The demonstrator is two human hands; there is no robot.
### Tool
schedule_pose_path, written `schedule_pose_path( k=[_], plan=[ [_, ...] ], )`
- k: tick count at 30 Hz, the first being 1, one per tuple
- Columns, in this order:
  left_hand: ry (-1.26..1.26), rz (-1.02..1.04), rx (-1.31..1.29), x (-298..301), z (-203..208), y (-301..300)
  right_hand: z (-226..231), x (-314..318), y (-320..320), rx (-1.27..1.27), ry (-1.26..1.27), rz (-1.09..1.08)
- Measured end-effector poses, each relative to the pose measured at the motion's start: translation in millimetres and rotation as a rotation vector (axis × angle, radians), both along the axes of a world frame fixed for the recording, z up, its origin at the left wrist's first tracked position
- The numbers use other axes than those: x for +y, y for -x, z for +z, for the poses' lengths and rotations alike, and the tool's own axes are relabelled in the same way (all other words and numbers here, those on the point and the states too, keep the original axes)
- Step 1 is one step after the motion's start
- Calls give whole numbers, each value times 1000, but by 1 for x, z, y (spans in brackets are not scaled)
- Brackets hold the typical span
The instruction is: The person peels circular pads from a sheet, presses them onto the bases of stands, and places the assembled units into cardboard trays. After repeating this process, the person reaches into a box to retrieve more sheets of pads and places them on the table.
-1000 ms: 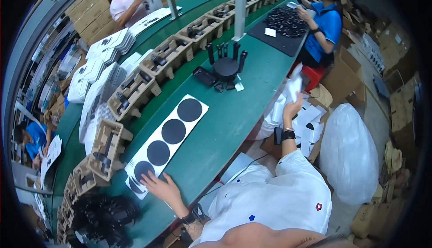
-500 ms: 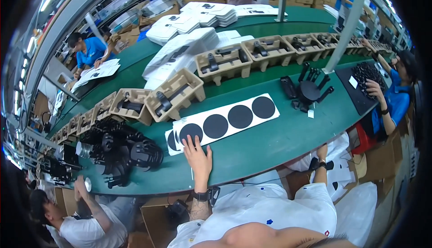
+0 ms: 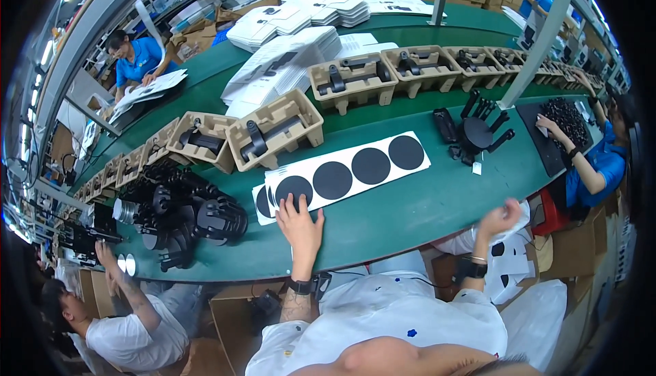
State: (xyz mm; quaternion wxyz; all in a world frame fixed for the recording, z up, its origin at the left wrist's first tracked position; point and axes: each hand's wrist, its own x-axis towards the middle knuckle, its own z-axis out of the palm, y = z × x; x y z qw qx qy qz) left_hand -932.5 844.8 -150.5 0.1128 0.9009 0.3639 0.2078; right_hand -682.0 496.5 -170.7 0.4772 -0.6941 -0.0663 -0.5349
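On the green table in front of me lies a stack of white backing sheets (image 3: 373, 193) carrying a row of black round pads (image 3: 332, 180). My left hand (image 3: 301, 231) rests on the near left end of the sheets, fingers spread and flat, holding nothing. My right hand (image 3: 501, 219) is above the table's front edge, right of the sheets and apart from them. Its fingers look bent but are smeared by motion, so whether it holds something is unclear. To the right of the sheets stands a black part with upright arms (image 3: 476, 130), a small white tag beside it.
Cardboard trays (image 3: 277, 130) with black parts line the conveyor (image 3: 355, 120) behind the sheets. Black assemblies (image 3: 198, 222) are heaped at left. White printed cards (image 3: 290, 65) are stacked beyond. A grey post (image 3: 540, 41) rises at right. Co-workers (image 3: 591, 164) sit at both sides.
My right hand has risen from beside my lap to above the table's front edge. My left hand stays on the sheets. The view has shifted slightly.
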Motion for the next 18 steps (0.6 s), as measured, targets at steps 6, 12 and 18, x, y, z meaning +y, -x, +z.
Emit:
schedule_pose_path(
  k=[6, 12, 18],
  plan=[
    [149, -65, 25, 56, 19, 7, 68, 151, 0, 256, 671, 875],
    [118, -92, 14, 70, 1, 9, 29, 214, -36, 374, 1128, 987],
    [108, -90, -21, 65, -3, 29, 32, 200, -1, 365, 1088, 961]
  ],
)
